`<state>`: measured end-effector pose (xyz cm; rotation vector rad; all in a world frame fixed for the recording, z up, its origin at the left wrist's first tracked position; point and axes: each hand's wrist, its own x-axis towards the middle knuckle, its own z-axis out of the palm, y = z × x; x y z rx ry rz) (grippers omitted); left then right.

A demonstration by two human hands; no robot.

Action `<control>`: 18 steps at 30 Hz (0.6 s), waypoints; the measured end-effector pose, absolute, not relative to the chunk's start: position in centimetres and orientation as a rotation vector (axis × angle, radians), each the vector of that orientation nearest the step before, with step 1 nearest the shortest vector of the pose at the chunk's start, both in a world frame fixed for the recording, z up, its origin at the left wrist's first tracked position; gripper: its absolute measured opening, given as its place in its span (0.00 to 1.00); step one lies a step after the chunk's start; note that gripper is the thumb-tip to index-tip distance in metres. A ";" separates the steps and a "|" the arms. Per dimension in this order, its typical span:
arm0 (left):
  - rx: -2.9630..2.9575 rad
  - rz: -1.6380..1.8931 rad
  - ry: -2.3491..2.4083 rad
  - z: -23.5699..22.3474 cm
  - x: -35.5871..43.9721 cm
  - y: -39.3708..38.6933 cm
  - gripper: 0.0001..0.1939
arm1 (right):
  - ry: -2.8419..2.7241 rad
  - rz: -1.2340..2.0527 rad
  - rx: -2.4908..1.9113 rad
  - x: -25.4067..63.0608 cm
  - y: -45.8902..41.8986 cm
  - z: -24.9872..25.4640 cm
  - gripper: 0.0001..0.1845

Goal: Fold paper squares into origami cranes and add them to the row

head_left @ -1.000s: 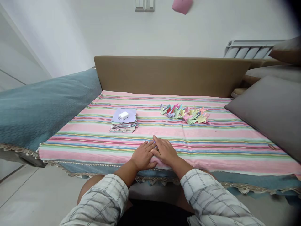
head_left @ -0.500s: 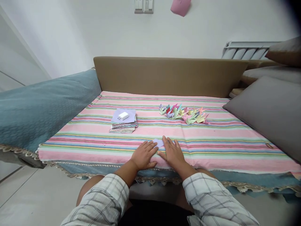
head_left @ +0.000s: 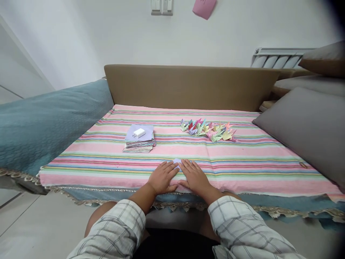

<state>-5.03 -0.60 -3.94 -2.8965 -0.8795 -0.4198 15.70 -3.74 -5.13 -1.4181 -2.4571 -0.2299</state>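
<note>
A small piece of lilac paper point(head_left: 177, 160) lies on the striped cloth point(head_left: 94, 154), mostly covered by my fingers. My left hand point(head_left: 163, 177) rests flat on its left part, fingers stretched out. From the other side my right hand point(head_left: 194, 177) lies flat with its fingertips on the paper's right part. The fingertips of both hands nearly meet over it. Beyond the hands on the left stands a stack of square paper sheets point(head_left: 138, 147), a lilac one on top, with a white charger plug point(head_left: 138, 133) lying on it.
Several colourful folded paper cranes point(head_left: 208, 130) sit in a cluster beyond my right hand. A grey cushion point(head_left: 302, 133) leans at the right, with a small brownish item point(head_left: 303, 165) near it. The brown backrest point(head_left: 188, 88) closes off the far side.
My right hand has turned and drawn its fingers inward, covering more of the lilac paper. My left hand stays at the paper's left side. The view has shifted slightly.
</note>
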 end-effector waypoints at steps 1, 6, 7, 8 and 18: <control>-2.897 -0.421 -0.877 -4.0 -5.0 -0.6 0.34 | -2.468 -0.243 -1.401 16.1 -3.9 -5.1 0.38; -2.885 -0.406 -0.862 -4.1 -5.1 -0.5 0.35 | -2.469 -0.255 -1.404 17.0 -4.4 -5.2 0.33; -2.882 -0.403 -0.862 -4.1 -5.1 -0.5 0.35 | -2.457 -0.252 -1.414 17.0 -4.4 -5.2 0.33; -2.879 -0.400 -0.865 -4.0 -5.1 -0.5 0.35 | -2.442 -0.250 -1.425 16.9 -4.3 -5.2 0.32; -2.748 -0.476 -1.116 -4.2 -6.5 -2.2 0.34 | -2.390 -0.236 -1.467 16.6 -4.2 -5.4 0.29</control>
